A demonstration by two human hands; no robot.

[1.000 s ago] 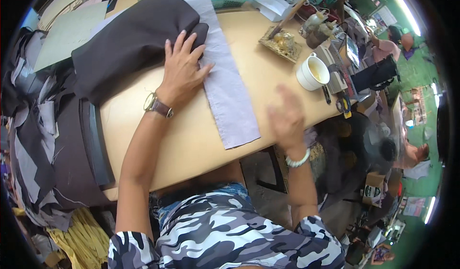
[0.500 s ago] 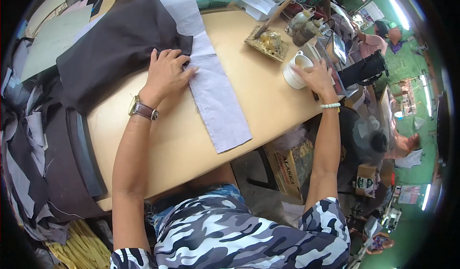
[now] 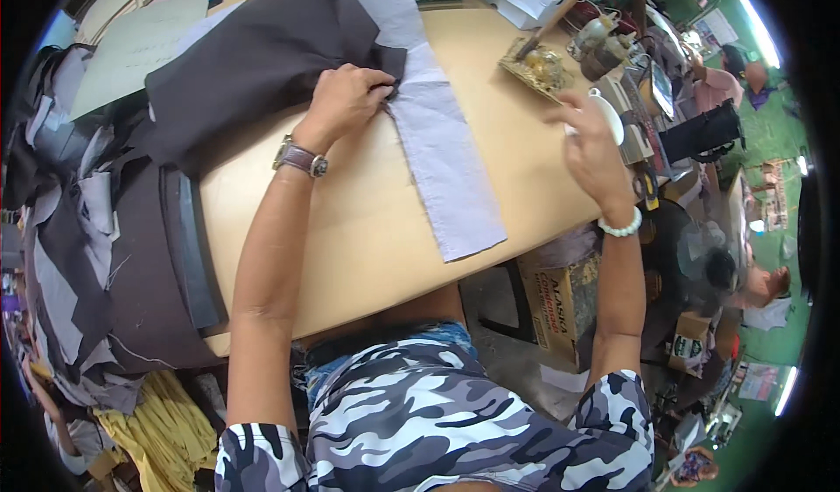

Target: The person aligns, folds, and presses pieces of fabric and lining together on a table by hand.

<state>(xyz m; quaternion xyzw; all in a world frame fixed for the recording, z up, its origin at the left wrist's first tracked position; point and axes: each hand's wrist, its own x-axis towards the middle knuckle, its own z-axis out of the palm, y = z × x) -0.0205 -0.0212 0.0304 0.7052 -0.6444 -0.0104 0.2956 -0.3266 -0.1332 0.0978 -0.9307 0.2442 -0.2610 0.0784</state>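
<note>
My left hand point(image 3: 346, 102), wearing a wristwatch, is closed on the near edge of a dark brown cloth point(image 3: 262, 54). That cloth is bunched and partly lies over a long strip of pale lilac fabric point(image 3: 451, 168), which runs toward the table's near edge. My right hand point(image 3: 591, 155), with a pale beaded bracelet, is over the table in front of a white cup point(image 3: 611, 123) and hides part of it. Its fingers are bent and point left, smeared by motion; whether anything is between them does not show.
Beyond the cup lie a board with a yellowish lump and a stick point(image 3: 538, 67) and small bottles point(image 3: 604, 45). Dark cloth pieces point(image 3: 131, 264) hang over the table's left side. A cardboard box point(image 3: 560, 304) stands below the table. Other people sit at far right.
My right hand has come away from the cup's mouth, toward its left and near side. My left hand's spread fingers have closed on the dark cloth. The whole view has shifted.
</note>
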